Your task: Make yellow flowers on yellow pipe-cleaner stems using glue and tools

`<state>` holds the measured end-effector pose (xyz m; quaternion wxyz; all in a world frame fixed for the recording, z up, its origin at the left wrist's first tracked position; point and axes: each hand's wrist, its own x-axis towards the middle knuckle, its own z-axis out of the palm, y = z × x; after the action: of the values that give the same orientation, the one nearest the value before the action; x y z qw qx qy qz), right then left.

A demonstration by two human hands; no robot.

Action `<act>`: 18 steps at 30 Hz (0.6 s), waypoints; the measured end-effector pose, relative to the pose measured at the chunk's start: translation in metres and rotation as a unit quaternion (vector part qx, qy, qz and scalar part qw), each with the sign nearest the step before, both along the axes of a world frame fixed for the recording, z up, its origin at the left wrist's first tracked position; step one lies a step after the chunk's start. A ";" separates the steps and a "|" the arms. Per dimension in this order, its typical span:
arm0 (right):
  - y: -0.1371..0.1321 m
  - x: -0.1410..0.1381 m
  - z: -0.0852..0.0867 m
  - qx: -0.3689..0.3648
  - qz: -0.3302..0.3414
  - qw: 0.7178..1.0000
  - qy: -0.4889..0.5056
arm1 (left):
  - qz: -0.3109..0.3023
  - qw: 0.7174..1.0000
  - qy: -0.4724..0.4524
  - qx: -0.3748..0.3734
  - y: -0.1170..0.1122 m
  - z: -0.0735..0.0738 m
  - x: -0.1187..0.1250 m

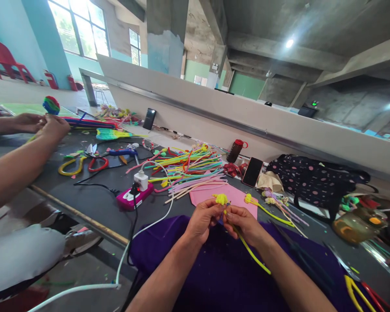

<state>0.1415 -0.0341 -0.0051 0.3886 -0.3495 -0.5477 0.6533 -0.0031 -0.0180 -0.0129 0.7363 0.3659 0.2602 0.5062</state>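
Note:
My left hand (203, 219) is closed just under a small yellow pipe-cleaner flower (221, 199), pinching its base. Fingers of my right hand (243, 220) are pinched at the same base, touching or nearly touching the left ones. From beneath my right hand a yellow pipe-cleaner stem (254, 255) trails down to the right. Both hands are above the purple cloth on my lap (227, 268), at the edge of a pink sheet (211, 197). Another yellow pipe-cleaner flower (248, 199) lies right of the sheet. My fingertips hide the exact joint.
Loose pipe cleaners (191, 167) are heaped beyond the sheet. A pink power strip (133, 197) with a white cable lies left. Scissors (360, 288) are at lower right, near a jar (359, 225). A co-worker's hands (50, 125) hold a multicoloured piece at far left.

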 end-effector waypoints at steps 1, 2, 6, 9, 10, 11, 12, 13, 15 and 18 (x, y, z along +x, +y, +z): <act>-0.001 -0.001 0.000 0.006 -0.008 1.000 -0.004 | 0.002 1.000 -0.001 -0.003 0.000 0.000 0.000; -0.001 -0.002 0.000 0.013 -0.019 1.000 -0.009 | 0.003 1.000 -0.002 -0.006 0.000 0.000 0.000; -0.003 -0.006 -0.001 0.037 -0.057 0.997 -0.029 | 0.004 1.000 -0.013 -0.015 0.001 -0.002 0.001; -0.003 -0.008 -0.001 0.045 -0.060 0.997 -0.034 | 0.005 0.999 -0.024 -0.022 0.002 -0.004 0.003; -0.003 -0.008 -0.001 0.045 -0.061 0.996 -0.035 | 0.003 0.999 -0.027 -0.024 0.002 -0.004 0.003; -0.003 -0.008 0.000 0.044 -0.061 0.996 -0.036 | 0.001 0.999 -0.028 -0.024 0.002 -0.005 0.003; -0.003 -0.008 0.000 0.043 -0.063 0.996 -0.035 | 0.000 0.999 -0.027 -0.023 0.002 -0.005 0.003; -0.003 -0.008 0.000 0.040 -0.064 0.997 -0.033 | -0.001 0.999 -0.024 -0.021 0.002 -0.005 0.003; -0.003 -0.008 0.001 0.032 -0.066 0.997 -0.023 | 0.001 1.000 -0.011 -0.017 0.001 -0.003 0.003; -0.002 -0.005 0.003 0.013 -0.069 0.997 0.008 | -0.012 1.000 0.007 -0.015 0.000 0.000 0.002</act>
<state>0.1362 -0.0362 -0.0018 0.4416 -0.3766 -0.5274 0.6205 -0.0014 -0.0183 -0.0134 0.7456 0.3617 0.2687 0.4910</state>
